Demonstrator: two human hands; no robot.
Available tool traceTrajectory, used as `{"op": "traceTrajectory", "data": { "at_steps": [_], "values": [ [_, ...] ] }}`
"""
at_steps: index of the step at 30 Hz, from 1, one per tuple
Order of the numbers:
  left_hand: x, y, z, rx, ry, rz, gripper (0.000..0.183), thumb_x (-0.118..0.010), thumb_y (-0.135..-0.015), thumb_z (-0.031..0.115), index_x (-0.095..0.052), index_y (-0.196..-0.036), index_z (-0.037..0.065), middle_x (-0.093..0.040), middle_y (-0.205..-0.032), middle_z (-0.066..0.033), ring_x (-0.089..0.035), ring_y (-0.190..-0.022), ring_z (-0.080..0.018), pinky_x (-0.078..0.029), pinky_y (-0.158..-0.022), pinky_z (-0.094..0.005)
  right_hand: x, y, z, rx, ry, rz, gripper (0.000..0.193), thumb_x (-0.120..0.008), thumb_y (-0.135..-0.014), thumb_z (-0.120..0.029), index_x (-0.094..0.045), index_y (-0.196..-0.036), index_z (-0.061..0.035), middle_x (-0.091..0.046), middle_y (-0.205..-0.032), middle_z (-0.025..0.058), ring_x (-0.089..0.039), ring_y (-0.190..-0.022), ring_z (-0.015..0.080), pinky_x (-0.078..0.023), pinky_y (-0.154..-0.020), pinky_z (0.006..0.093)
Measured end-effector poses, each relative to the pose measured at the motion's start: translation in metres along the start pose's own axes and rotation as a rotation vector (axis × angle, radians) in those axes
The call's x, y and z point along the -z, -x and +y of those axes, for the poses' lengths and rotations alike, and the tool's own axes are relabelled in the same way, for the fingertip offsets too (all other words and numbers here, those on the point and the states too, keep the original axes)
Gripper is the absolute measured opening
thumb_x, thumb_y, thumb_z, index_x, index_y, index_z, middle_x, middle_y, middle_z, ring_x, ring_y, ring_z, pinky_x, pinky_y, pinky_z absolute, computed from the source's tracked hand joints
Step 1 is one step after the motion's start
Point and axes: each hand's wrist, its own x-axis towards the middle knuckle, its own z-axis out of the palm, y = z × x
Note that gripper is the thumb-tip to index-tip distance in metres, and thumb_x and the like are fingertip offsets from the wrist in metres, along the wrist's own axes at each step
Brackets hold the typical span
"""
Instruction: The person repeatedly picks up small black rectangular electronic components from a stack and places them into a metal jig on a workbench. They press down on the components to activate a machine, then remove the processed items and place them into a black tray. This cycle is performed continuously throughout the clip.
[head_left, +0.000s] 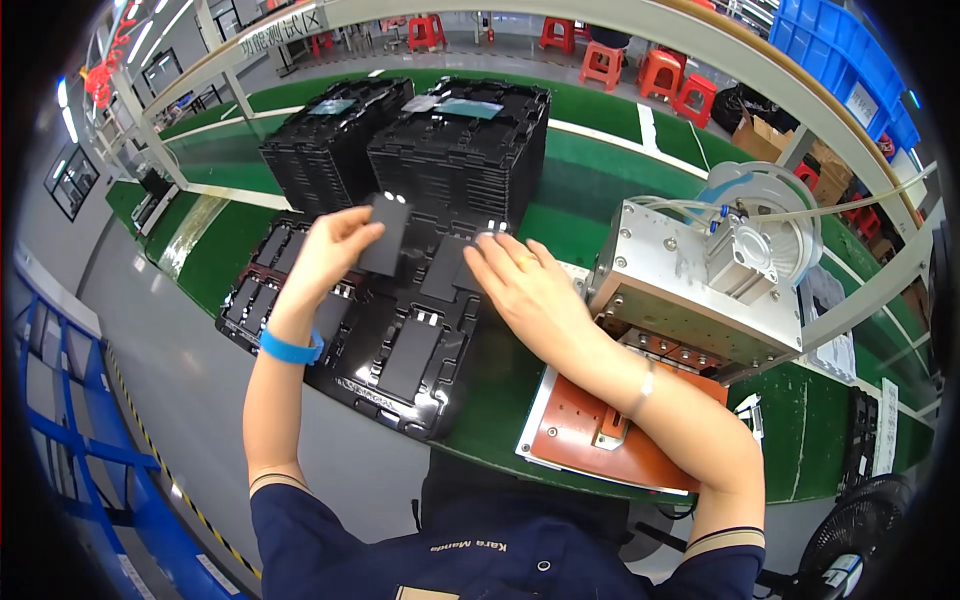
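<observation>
My left hand (338, 243) pinches a flat black rectangular pack (385, 236) with white tabs at its top edge, held upright above the black moulded tray (350, 392). My right hand (540, 300) reaches across the tray's right side, palm down with fingers stretched out. Its fingertips lie at another black pack (444, 268) in the far right part of the tray; the hand partly covers what is beneath it. Nearer to me, a similar pack (411, 355) lies in a tray pocket. More dark packs (262, 300) sit in the tray section at the left.
Two stacks of black trays (460, 150) (325, 150) stand behind on the green bench (580, 240). At the right is a metal press-like machine (690, 280) with air tubes and an orange-brown plate (570, 425) below it. A metal frame (640, 30) spans overhead; a black fan (850, 540) stands lower right.
</observation>
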Motion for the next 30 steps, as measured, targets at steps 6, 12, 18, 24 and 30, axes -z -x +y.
{"op": "traceTrajectory", "data": {
  "at_steps": [6, 12, 18, 24, 30],
  "values": [
    [-0.027, -0.009, -0.021, -0.332, -0.609, 0.287, 0.032, -0.076, -0.078, 0.008, -0.073, -0.111, 0.006, -0.058, -0.089, -0.0034, -0.043, -0.057, -0.007, -0.039, -0.055, -0.0232, -0.029, -0.013, 0.007, 0.159, 0.229, -0.115, 0.044, -0.055, -0.088, -0.016, -0.057, -0.128, 0.0028, -0.062, -0.123, 0.0163, -0.053, -0.123, 0.0294, -0.042, -0.103, 0.0457],
    [-0.024, -0.008, -0.013, -0.352, -0.505, 0.323, 0.022, -0.073, -0.081, 0.008, -0.074, -0.103, 0.005, -0.062, -0.09, -0.006, -0.046, -0.053, -0.0085, -0.041, -0.055, -0.0243, -0.007, -0.001, 0.0, 0.141, 0.17, 0.06, 0.034, -0.058, -0.081, -0.017, -0.065, -0.108, 0.0031, -0.068, -0.109, 0.0169, -0.059, -0.112, 0.0287, -0.044, -0.101, 0.0452],
    [-0.042, 0.06, 0.045, -0.528, -0.518, 0.478, 0.022, -0.068, -0.084, -0.003, -0.072, -0.105, 0.001, -0.064, -0.095, -0.0057, -0.054, -0.068, -0.0077, -0.043, -0.059, -0.0216, 0.103, 0.1, -0.021, -0.009, 0.012, 0.102, 0.036, -0.064, -0.076, -0.011, -0.069, -0.111, -0.0058, -0.065, -0.109, 0.0096, -0.062, -0.102, 0.0202, -0.052, -0.08, 0.0338],
    [-0.088, 0.164, 0.042, -0.96, -0.603, 0.134, 0.007, -0.074, -0.081, 0.013, -0.071, -0.086, 0.01, -0.065, -0.08, -0.0023, -0.059, -0.063, -0.0187, -0.05, -0.062, -0.0333, 0.135, 0.203, -0.019, -0.43, -0.137, -0.028, 0.035, -0.064, -0.072, -0.002, -0.071, -0.107, -0.0039, -0.065, -0.108, 0.0104, -0.067, -0.086, 0.0216, -0.055, -0.071, 0.0296],
    [-0.205, 0.134, 0.038, -0.992, -0.404, -0.326, 0.052, -0.08, -0.071, 0.049, -0.073, -0.105, 0.01, -0.067, -0.107, -0.008, -0.064, -0.096, -0.0271, -0.052, -0.089, -0.0416, 0.126, 0.202, -0.015, -0.611, -0.438, -0.066, 0.031, -0.065, -0.074, 0.003, -0.069, -0.105, -0.0037, -0.066, -0.107, 0.0079, -0.065, -0.093, 0.0258, -0.056, -0.074, 0.0335]
  ]
}}
